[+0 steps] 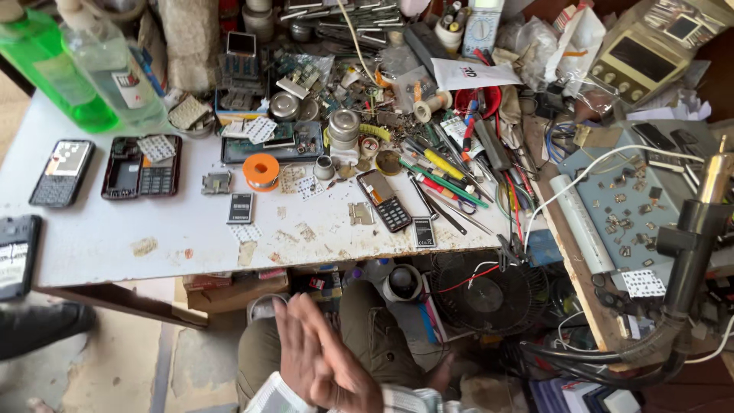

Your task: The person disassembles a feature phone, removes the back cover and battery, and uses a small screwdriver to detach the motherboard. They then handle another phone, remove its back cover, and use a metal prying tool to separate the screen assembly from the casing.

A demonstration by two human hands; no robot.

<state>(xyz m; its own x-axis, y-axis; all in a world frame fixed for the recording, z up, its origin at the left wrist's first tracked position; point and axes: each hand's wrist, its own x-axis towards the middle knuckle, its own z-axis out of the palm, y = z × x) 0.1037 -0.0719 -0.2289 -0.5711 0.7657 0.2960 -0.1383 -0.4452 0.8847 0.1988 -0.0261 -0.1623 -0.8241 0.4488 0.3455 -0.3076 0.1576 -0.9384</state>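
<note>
- Head view looks down over a white worktable (115,229) crowded with phone repair parts, with the person's knees below its near edge.
- One hand (317,356) is raised low in the frame above the lap, palm open, fingers stretched out and slightly spread, holding nothing. It is blurred, and I cannot tell for sure which hand it is; it looks like the left.
- A second hand (442,376) barely shows just right of it, at the cuff of a checked sleeve; whether it is open or closed I cannot tell.
- Both hands are well apart from the tabletop and touch none of the things on it.
- Nearest above them, under the table edge, sit a small black fan (489,294) and a roll of tape (403,281).
- On the table, a dark keypad phone (384,200) lies tilted near the middle, with a flat battery (423,232) just beside it at the near edge and another battery (240,207) further left.
- An orange spool (261,170) stands between them, further back.
- An opened red phone shell (142,167) and a black phone (63,173) lie on the left, behind them two green liquid bottles (76,65).
- Screwdrivers and tweezers (443,180) are heaped to the right of the keypad phone.
</note>
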